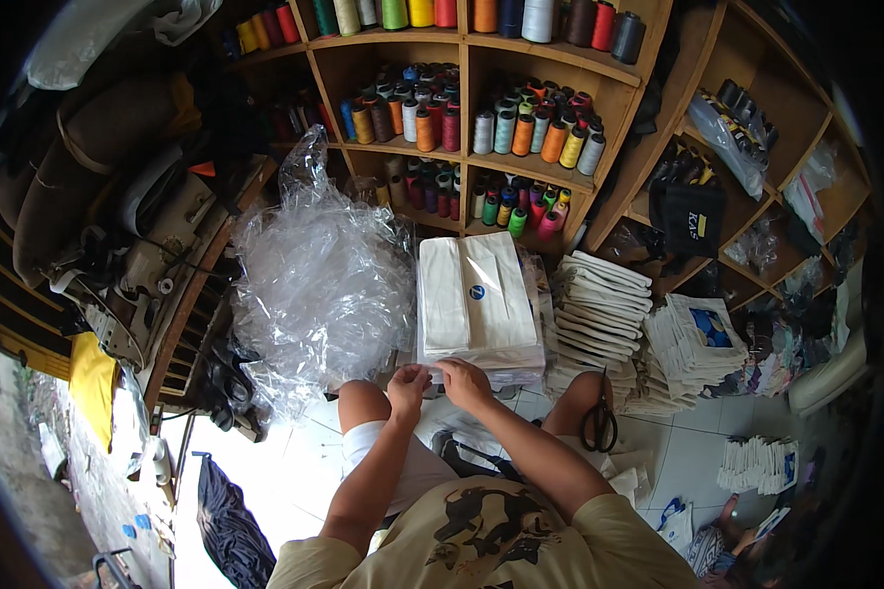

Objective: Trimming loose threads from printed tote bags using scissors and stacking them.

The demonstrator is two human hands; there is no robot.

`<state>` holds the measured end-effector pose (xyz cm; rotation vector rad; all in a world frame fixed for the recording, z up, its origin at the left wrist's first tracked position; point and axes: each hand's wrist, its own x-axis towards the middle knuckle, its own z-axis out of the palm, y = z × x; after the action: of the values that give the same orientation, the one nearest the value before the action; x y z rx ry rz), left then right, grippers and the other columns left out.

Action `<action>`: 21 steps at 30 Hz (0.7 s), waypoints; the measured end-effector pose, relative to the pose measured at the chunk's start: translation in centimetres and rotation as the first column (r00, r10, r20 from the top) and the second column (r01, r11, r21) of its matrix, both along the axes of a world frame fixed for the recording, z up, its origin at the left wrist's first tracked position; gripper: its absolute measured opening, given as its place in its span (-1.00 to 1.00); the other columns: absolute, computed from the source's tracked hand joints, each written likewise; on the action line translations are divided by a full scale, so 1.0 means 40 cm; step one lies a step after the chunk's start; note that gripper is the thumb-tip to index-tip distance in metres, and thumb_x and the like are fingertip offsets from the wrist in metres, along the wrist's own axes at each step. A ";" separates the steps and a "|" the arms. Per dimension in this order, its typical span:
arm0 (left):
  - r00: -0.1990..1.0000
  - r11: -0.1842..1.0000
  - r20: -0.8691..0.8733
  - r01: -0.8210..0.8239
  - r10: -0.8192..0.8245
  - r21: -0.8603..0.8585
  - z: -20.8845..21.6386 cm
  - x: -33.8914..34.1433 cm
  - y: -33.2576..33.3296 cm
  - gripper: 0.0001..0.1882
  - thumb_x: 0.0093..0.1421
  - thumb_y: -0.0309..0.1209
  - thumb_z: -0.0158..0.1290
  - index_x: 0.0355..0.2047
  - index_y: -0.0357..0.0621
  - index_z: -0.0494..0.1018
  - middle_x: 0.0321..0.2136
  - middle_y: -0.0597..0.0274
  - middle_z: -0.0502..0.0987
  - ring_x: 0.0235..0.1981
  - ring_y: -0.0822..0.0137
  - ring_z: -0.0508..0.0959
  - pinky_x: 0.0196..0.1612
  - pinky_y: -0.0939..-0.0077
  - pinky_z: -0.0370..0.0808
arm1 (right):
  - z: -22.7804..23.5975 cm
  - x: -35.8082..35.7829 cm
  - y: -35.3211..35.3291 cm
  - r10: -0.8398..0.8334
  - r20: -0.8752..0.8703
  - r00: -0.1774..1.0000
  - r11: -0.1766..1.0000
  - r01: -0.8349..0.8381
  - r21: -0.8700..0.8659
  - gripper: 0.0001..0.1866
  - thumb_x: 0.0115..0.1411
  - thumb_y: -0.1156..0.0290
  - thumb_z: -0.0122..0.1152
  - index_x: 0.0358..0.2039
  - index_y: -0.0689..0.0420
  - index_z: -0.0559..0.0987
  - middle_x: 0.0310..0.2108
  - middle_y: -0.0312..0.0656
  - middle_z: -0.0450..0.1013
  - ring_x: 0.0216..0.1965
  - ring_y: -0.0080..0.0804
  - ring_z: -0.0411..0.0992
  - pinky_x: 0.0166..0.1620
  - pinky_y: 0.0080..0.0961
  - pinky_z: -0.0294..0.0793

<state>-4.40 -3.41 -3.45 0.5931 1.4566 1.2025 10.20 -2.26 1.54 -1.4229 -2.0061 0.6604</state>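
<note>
A stack of folded off-white cloth bags (501,294) with a small blue round print on top sits in front of me, its sides covered by a clear plastic bag (491,376). At the near left corner of this stack, my left hand (409,386) is closed, thumb and fingertips pinched together on what looks like the plastic's edge. Close beside it, my right hand (465,381) bends over the same near edge, fingers closed on the plastic. The fingertips are small here, and the exact grip is partly hidden.
A big heap of crumpled clear plastic bags (324,285) lies left of the stack. To the right stand piles of folded white cloth (599,309) and printed cloth bags (692,339). Black scissors (599,422) are by my right knee. Wooden shelves (383,44) with thread cones rise behind.
</note>
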 end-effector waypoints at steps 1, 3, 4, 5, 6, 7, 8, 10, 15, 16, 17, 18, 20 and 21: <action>0.996 1.000 0.083 0.017 -0.018 0.005 0.005 -0.001 -0.004 -0.88 0.18 -0.53 0.11 -0.27 -0.29 0.48 -0.40 0.19 0.57 -0.39 0.36 0.60 -0.28 0.53 0.56 | -0.004 -0.005 0.006 -0.001 -0.023 1.000 1.000 0.001 -0.004 -0.78 0.15 0.46 0.06 -0.21 0.11 0.60 -0.23 -0.10 0.54 -0.20 -0.12 0.51 -0.15 -0.26 0.50; 0.986 1.000 0.163 0.025 -0.027 0.015 0.008 -0.007 -0.007 -0.91 0.20 -0.56 0.09 -0.27 -0.29 0.47 -0.38 0.21 0.56 -0.35 0.38 0.59 -0.24 0.55 0.57 | -0.010 -0.023 0.014 -0.005 -0.007 1.000 0.998 0.005 -0.055 -0.81 0.15 0.42 0.10 -0.24 0.09 0.60 -0.24 -0.11 0.54 -0.21 -0.12 0.51 -0.16 -0.26 0.50; 0.976 0.998 0.213 0.025 -0.035 0.049 0.009 -0.005 -0.011 -0.90 0.20 -0.57 0.08 -0.26 -0.29 0.46 -0.37 0.20 0.56 -0.34 0.37 0.59 -0.22 0.54 0.57 | -0.012 -0.030 0.017 -0.013 0.011 1.000 0.994 0.014 -0.104 -0.83 0.16 0.38 0.13 -0.26 0.07 0.60 -0.26 -0.12 0.54 -0.22 -0.11 0.51 -0.18 -0.27 0.49; 0.964 0.996 0.262 0.022 -0.043 0.084 0.005 -0.006 -0.016 -0.90 0.21 -0.57 0.07 -0.25 -0.29 0.46 -0.35 0.20 0.56 -0.34 0.37 0.59 -0.19 0.53 0.57 | -0.015 -0.041 0.020 -0.009 0.010 1.000 0.995 0.010 -0.104 -0.83 0.16 0.38 0.13 -0.26 0.07 0.60 -0.26 -0.12 0.54 -0.22 -0.11 0.51 -0.18 -0.27 0.49; 0.964 0.996 0.262 0.018 -0.039 0.084 0.000 -0.008 -0.017 -0.90 0.21 -0.57 0.07 -0.25 -0.29 0.46 -0.35 0.20 0.56 -0.34 0.37 0.59 -0.19 0.53 0.57 | -0.018 -0.051 0.024 -0.040 0.010 0.999 0.991 0.041 -0.125 -0.85 0.15 0.35 0.15 -0.28 0.07 0.60 -0.27 -0.12 0.54 -0.23 -0.11 0.51 -0.19 -0.26 0.49; 0.963 0.996 0.267 0.010 -0.034 0.090 -0.004 -0.010 -0.016 -0.89 0.21 -0.58 0.07 -0.25 -0.29 0.45 -0.34 0.19 0.56 -0.33 0.36 0.59 -0.18 0.52 0.58 | -0.021 -0.058 0.026 -0.072 0.011 0.997 0.987 0.073 -0.145 -0.85 0.15 0.33 0.17 -0.30 0.08 0.59 -0.28 -0.13 0.53 -0.24 -0.11 0.50 -0.20 -0.26 0.48; 0.961 0.996 0.274 0.002 -0.027 0.094 -0.008 -0.011 -0.018 -0.89 0.21 -0.59 0.06 -0.24 -0.29 0.45 -0.33 0.17 0.56 -0.32 0.35 0.60 -0.17 0.51 0.58 | -0.022 -0.060 0.026 -0.069 0.012 0.998 0.987 0.070 -0.147 -0.85 0.15 0.33 0.17 -0.30 0.08 0.59 -0.28 -0.13 0.53 -0.24 -0.11 0.50 -0.20 -0.26 0.48; 0.957 0.994 0.290 -0.008 -0.024 0.107 -0.016 -0.016 -0.022 -0.88 0.21 -0.59 0.06 -0.23 -0.31 0.44 -0.32 0.16 0.56 -0.31 0.34 0.60 -0.16 0.50 0.58 | -0.024 -0.065 0.027 -0.059 -0.031 0.998 0.992 0.055 -0.115 -0.85 0.13 0.30 0.20 -0.35 0.09 0.58 -0.31 -0.14 0.51 -0.26 -0.12 0.50 -0.20 -0.25 0.47; 0.956 0.992 0.285 0.028 -0.061 0.119 -0.009 -0.016 -0.026 -0.85 0.23 -0.62 -0.01 -0.18 -0.35 0.43 -0.25 0.13 0.55 -0.26 0.32 0.59 -0.10 0.44 0.57 | -0.028 -0.056 0.032 -0.015 -0.046 0.999 0.993 0.009 -0.122 -0.82 0.11 0.29 0.24 -0.32 0.10 0.56 -0.30 -0.14 0.50 -0.26 -0.11 0.49 -0.21 -0.24 0.47; 0.964 0.991 0.258 0.039 -0.070 0.124 -0.010 -0.016 -0.025 -0.82 0.21 -0.64 -0.04 -0.17 -0.38 0.42 -0.25 0.11 0.55 -0.25 0.31 0.59 -0.10 0.44 0.57 | -0.028 -0.058 0.034 -0.010 -0.036 0.999 0.991 0.005 -0.137 -0.80 0.10 0.29 0.25 -0.31 0.10 0.55 -0.29 -0.14 0.50 -0.26 -0.11 0.49 -0.22 -0.25 0.46; 0.970 0.990 0.229 0.051 -0.080 0.128 -0.009 -0.017 -0.025 -0.80 0.20 -0.67 -0.07 -0.15 -0.40 0.41 -0.25 0.09 0.55 -0.24 0.30 0.59 -0.09 0.43 0.56 | -0.026 -0.060 0.034 -0.008 -0.035 0.999 0.990 0.003 -0.138 -0.80 0.10 0.29 0.25 -0.31 0.10 0.55 -0.29 -0.14 0.50 -0.26 -0.11 0.49 -0.22 -0.25 0.46; 0.970 0.991 0.230 0.049 -0.078 0.128 -0.007 -0.017 -0.025 -0.80 0.20 -0.67 -0.07 -0.15 -0.40 0.41 -0.25 0.09 0.55 -0.24 0.30 0.59 -0.09 0.43 0.56 | -0.024 -0.063 0.034 -0.010 -0.038 0.999 0.988 0.004 -0.156 -0.80 0.08 0.30 0.27 -0.31 0.11 0.53 -0.31 -0.13 0.50 -0.26 -0.11 0.49 -0.22 -0.24 0.46; 0.974 0.994 0.215 0.044 -0.065 0.101 -0.002 -0.016 -0.025 -0.74 0.14 -0.71 -0.11 -0.13 -0.43 0.40 -0.24 0.06 0.55 -0.25 0.28 0.59 -0.08 0.43 0.56 | -0.022 -0.067 0.036 -0.012 -0.041 0.999 0.985 0.004 -0.175 -0.79 0.07 0.31 0.28 -0.31 0.11 0.52 -0.32 -0.13 0.50 -0.26 -0.10 0.49 -0.23 -0.24 0.46; 0.974 0.994 0.215 0.043 -0.064 0.101 0.003 -0.017 -0.024 -0.74 0.14 -0.71 -0.11 -0.13 -0.43 0.40 -0.24 0.06 0.55 -0.25 0.28 0.59 -0.08 0.43 0.56 | -0.023 -0.068 0.037 -0.011 -0.042 0.999 0.983 0.003 -0.182 -0.78 0.06 0.32 0.30 -0.32 0.12 0.51 -0.34 -0.12 0.51 -0.27 -0.11 0.50 -0.23 -0.25 0.46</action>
<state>-5.07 -4.39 -3.35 0.5435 1.1964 1.2587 7.46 -0.79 0.62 -1.5062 -1.9476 0.8824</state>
